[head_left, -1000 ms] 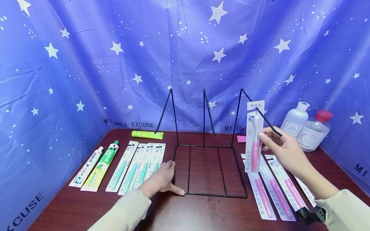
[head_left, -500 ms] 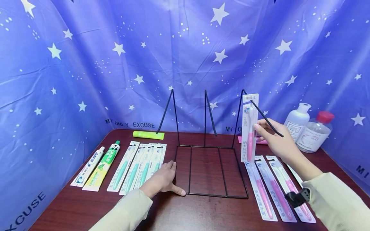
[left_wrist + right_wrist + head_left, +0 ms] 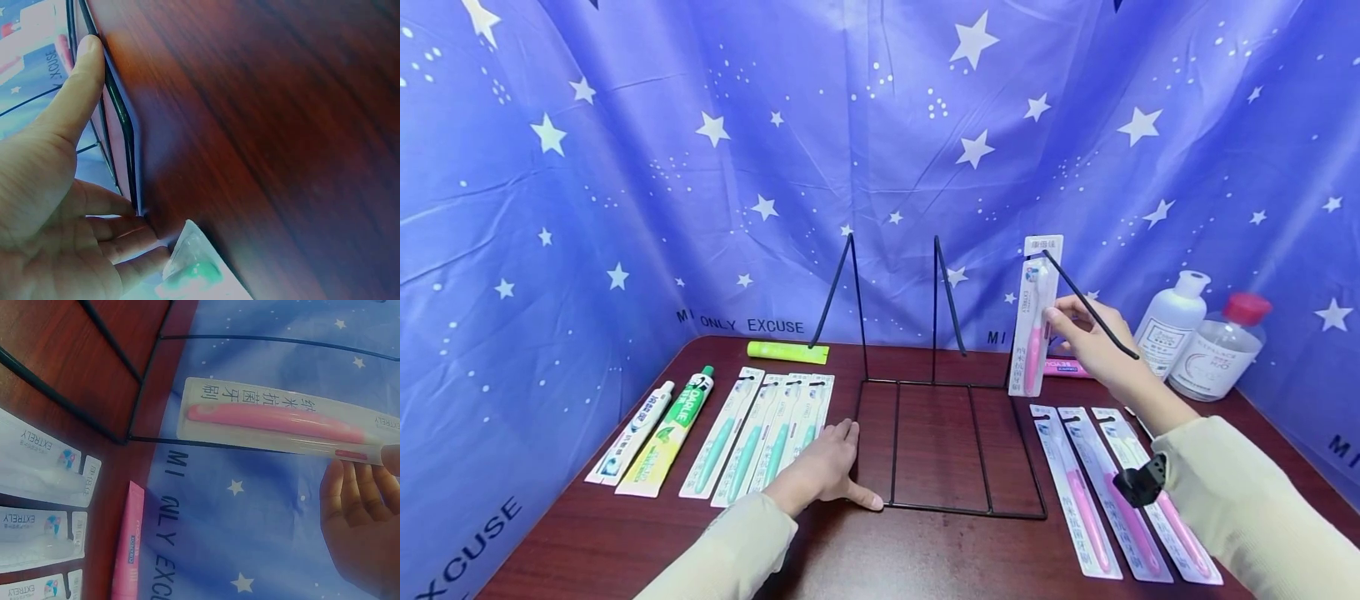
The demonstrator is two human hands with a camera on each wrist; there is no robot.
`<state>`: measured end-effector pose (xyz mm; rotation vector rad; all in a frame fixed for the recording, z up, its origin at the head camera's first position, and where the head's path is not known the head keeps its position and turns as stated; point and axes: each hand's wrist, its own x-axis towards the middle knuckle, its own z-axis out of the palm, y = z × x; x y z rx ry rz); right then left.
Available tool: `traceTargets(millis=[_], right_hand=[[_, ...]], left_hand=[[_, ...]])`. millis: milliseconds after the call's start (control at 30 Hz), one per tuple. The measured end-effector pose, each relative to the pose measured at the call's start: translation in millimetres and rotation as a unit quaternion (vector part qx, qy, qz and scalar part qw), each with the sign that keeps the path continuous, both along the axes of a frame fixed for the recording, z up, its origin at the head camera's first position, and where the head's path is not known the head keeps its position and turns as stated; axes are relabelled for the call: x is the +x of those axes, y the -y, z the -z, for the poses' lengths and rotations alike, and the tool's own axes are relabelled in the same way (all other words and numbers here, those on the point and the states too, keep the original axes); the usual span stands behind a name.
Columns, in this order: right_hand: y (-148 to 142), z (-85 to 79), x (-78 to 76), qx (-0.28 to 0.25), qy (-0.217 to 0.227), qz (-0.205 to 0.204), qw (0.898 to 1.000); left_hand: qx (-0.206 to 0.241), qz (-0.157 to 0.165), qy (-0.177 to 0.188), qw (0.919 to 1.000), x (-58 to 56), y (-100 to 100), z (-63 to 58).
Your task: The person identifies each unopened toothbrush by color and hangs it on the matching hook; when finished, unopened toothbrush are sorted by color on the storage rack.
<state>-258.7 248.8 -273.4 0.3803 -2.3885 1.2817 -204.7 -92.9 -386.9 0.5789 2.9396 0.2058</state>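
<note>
My right hand [image 3: 1097, 346] pinches a packaged pink toothbrush [image 3: 1032, 333] by the side of its card, thumb in front. The pack hangs upright on the right prong [image 3: 1088, 302] of a black wire rack [image 3: 962, 511], near the prong's rear end. In the right wrist view the pink handle [image 3: 275, 422] shows through clear plastic. My left hand [image 3: 822, 467] rests at the rack's front left corner with fingers extended. Its thumb [image 3: 87, 69] presses on the base wire in the left wrist view. Several more pink toothbrush packs [image 3: 1078, 492] lie right of the rack.
Several teal toothbrush packs [image 3: 722, 437] lie left of the rack, beside a green-yellow toothpaste tube [image 3: 666, 433] and a white tube [image 3: 631, 433]. Behind are a lime tube [image 3: 787, 352] and a pink tube [image 3: 1067, 367]. A white bottle [image 3: 1172, 317] and red-capped bottle [image 3: 1217, 358] stand back right.
The right hand has slid the pink toothbrush pack backward and leftward along the right prong, toward the rack's rear upright. More of the pink tube shows. The left hand stays in place.
</note>
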Motion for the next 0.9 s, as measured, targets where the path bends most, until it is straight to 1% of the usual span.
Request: traceTargets(millis=[133, 200, 333, 400, 567, 667, 767, 833, 900], right_hand=[[1, 1.5, -4.2, 0.005, 0.005, 0.019, 1.000], [0, 2.2, -6.2, 0.006, 0.010, 0.022, 1.000], [0, 3.3, -9.2, -0.008, 0.017, 0.010, 1.000], [-1, 3.1, -9.2, -0.006, 0.017, 0.007, 1.000], [-6, 0.1, -3.1, 0.036, 0.011, 0.015, 0.999], [-15, -1.3, 1.2, 0.042, -0.007, 0.014, 0.999], [-29, -1.6, 3.6, 0.022, -0.020, 0.003, 1.000], [-41, -1.6, 6.0, 0.016, -0.019, 0.008, 1.000], [-56, -0.5, 10.3, 0.018, -0.004, 0.020, 1.000]], left_hand=[[0.001, 0.001, 0.002, 1.0000, -0.3, 0, 0.8], [0.002, 0.001, 0.001, 1.0000, -0.4, 0, 1.1], [0.004, 0.004, 0.000, 1.0000, -0.5, 0, 1.5], [0.005, 0.005, 0.000, 1.0000, -0.4, 0, 1.4], [0.009, 0.005, 0.004, 0.9999, 0.0, 1, 0.7], [0.009, 0.005, 0.005, 0.9999, 0.0, 1, -0.1], [0.005, 0.004, 0.004, 1.0000, -0.1, 1, -0.4], [0.000, 0.003, 0.004, 1.0000, 0.0, 1, -0.5], [-0.002, 0.004, 0.004, 1.0000, 0.2, 1, -0.2]])
